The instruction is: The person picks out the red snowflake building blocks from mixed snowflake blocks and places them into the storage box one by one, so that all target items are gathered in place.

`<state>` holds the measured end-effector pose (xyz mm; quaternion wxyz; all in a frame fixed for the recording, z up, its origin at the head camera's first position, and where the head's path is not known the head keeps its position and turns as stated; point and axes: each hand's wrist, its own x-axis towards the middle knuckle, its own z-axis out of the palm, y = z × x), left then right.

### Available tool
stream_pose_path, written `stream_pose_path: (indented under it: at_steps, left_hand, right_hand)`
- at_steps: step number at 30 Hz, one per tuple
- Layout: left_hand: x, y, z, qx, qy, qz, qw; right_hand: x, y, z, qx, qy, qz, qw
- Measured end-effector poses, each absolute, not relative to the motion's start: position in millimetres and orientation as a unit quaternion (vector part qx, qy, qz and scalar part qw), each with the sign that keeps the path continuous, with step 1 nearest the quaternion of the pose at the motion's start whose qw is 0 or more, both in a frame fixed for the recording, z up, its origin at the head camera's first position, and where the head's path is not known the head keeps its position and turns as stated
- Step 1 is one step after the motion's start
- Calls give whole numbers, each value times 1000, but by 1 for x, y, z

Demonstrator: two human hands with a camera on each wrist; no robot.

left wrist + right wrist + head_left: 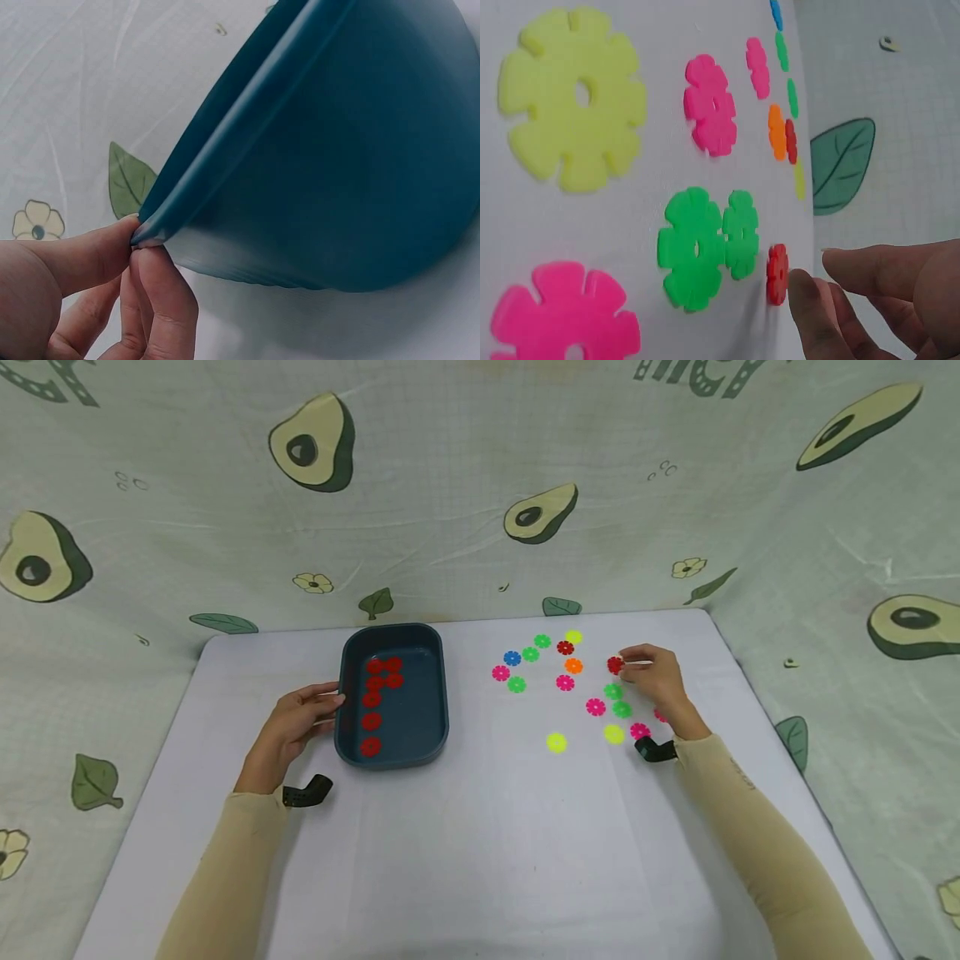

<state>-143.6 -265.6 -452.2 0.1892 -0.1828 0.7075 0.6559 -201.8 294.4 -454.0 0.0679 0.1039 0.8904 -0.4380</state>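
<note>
On the left of the table, a dark blue tray [408, 718] holds several red flower-shaped discs [371, 722] along its left half. My left hand [296, 727] pinches the tray's left rim between thumb and fingers; the left wrist view shows the tray's blue side wall [322, 172] close up. Over at the right, my right hand [652, 677] reaches to a red notched disc [613, 666]. In the right wrist view a fingertip [804, 283] is right at the edge of this disc, while the thumb and finger stand apart.
Loose discs lie right of the tray: green [517, 684], blue [512, 658], pink [565, 682], orange [573, 666], yellow [557, 742] and another dark red disc [565, 647]. Behind the white table [465, 860] hangs an avocado-print cloth [435, 460]. Black wrist mounts [307, 792] jut from both sleeves.
</note>
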Motion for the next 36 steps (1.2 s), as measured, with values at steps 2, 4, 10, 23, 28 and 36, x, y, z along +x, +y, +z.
stream_pose_path:
  at_steps: [2, 4, 10, 23, 28, 36]
  left_hand:
    - [-144, -266, -452, -183, 706, 657, 190]
    - [-143, -266, -452, -183, 705, 658, 190]
    - [-144, -265, -453, -181, 700, 664, 190]
    - [-144, -263, -453, -179, 713, 652, 187]
    - [-143, -263, -452, -183, 712, 652, 186]
    - [-143, -264, -452, -183, 705, 659, 188]
  right_hand:
    - [-203, 297, -455, 114, 889, -438, 66]
    - [-204, 299, -457, 122, 888, -437, 70]
    - [-207, 303, -464, 132, 889, -432, 80]
    - [-223, 295, -471, 152, 908, -384, 65]
    - [-228, 294, -476, 151, 915, -370, 52]
    - [-232, 296, -481, 136, 924, -354, 46]
